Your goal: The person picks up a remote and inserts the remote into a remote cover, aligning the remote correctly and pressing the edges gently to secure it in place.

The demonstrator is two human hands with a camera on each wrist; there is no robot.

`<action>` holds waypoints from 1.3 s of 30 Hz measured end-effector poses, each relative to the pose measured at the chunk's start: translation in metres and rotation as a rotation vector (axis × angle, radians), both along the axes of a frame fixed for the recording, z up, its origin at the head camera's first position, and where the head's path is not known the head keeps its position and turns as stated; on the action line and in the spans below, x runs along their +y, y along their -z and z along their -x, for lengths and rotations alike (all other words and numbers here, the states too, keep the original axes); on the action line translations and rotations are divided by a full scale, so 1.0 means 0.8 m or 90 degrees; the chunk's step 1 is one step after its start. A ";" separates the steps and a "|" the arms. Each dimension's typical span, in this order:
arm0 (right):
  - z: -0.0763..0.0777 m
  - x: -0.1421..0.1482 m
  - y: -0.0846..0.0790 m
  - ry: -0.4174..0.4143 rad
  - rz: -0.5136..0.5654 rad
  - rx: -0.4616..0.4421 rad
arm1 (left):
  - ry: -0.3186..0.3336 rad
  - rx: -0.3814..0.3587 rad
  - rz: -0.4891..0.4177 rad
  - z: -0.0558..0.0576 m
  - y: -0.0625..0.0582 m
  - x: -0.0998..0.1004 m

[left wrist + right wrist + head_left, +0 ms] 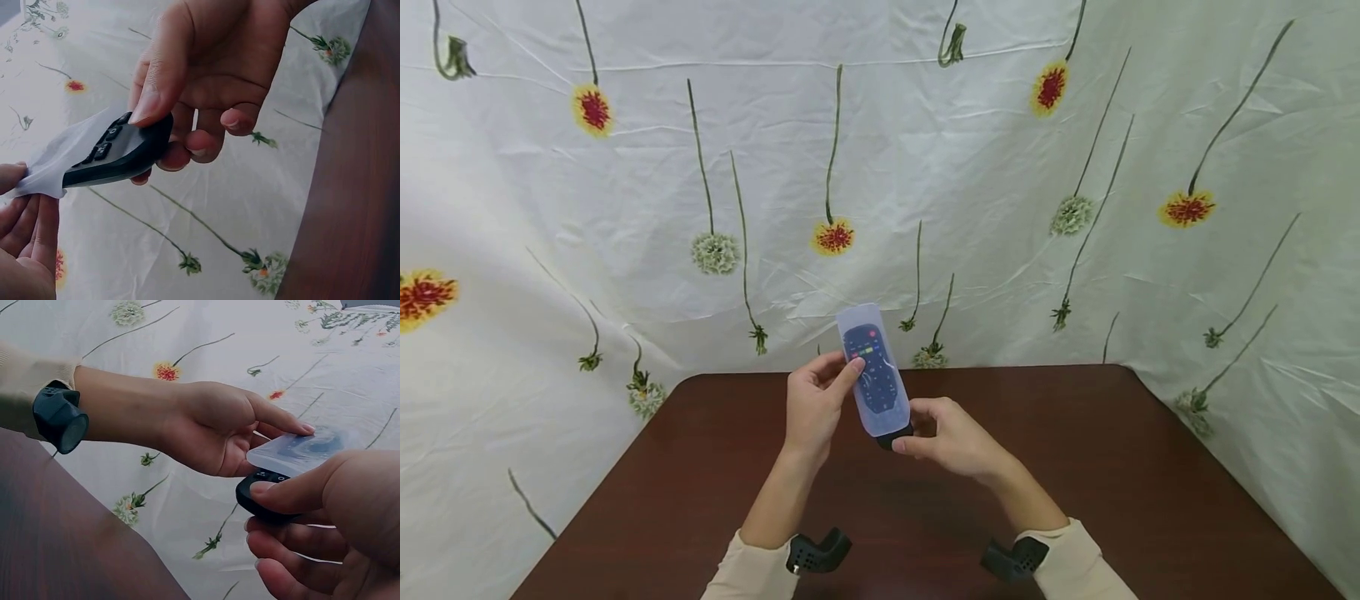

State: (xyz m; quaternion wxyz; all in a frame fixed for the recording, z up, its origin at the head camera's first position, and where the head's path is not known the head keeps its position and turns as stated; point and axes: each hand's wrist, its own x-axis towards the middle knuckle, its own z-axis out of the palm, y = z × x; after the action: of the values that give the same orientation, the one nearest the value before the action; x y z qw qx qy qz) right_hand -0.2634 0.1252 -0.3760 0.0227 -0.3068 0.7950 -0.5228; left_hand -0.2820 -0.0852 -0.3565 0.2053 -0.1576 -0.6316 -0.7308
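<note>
A black remote control (pixel 894 438) with coloured buttons sits mostly inside a translucent soft sleeve (pixel 856 317), tilted above the table. My left hand (pixel 814 408) holds the sleeve by its side, thumb on the front face. At the lower end, where the remote sticks out, my right hand (pixel 951 437) pinches the bare tip between thumb and fingers. The left wrist view shows the remote's bare end (pixel 128 150) coming out of the sleeve's mouth (pixel 56 162). In the right wrist view the sleeve (pixel 269 456) covers the rest of the remote.
Below the hands spreads a dark brown tabletop (pixel 700 500) with rounded far corners. Behind and beside it hangs a white cloth (pixel 895 150) printed with flowers. Each wrist carries a black strapped device, such as the left one (pixel 818 552).
</note>
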 end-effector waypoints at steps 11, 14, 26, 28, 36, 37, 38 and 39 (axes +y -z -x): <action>-0.003 -0.011 -0.001 0.042 0.054 0.025 | 0.017 0.027 -0.012 0.003 0.007 0.010; -0.002 -0.011 0.000 0.043 0.059 0.013 | 0.017 0.025 0.001 0.003 0.009 0.012; -0.003 0.001 -0.004 0.032 0.092 0.024 | 0.025 0.062 0.081 -0.001 0.013 0.016; -0.003 -0.001 -0.003 0.066 0.110 0.046 | 0.038 0.073 0.093 -0.002 0.014 0.017; 0.000 0.000 -0.004 0.197 0.140 0.135 | 0.119 0.048 0.168 -0.005 0.013 0.014; 0.000 0.002 -0.005 0.206 0.150 0.135 | 0.140 0.036 0.185 -0.005 0.013 0.013; 0.000 0.004 -0.007 0.215 0.163 0.134 | 0.165 0.022 0.204 -0.004 0.013 0.012; 0.001 0.006 -0.008 0.223 0.176 0.129 | 0.191 0.008 0.223 -0.004 0.013 0.011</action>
State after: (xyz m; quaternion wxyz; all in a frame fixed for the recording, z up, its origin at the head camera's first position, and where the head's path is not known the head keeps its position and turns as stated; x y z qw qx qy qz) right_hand -0.2641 0.1304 -0.3694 -0.1905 -0.2153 0.7552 -0.5890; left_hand -0.2790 -0.0762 -0.3671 0.0678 -0.2879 -0.7172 -0.6310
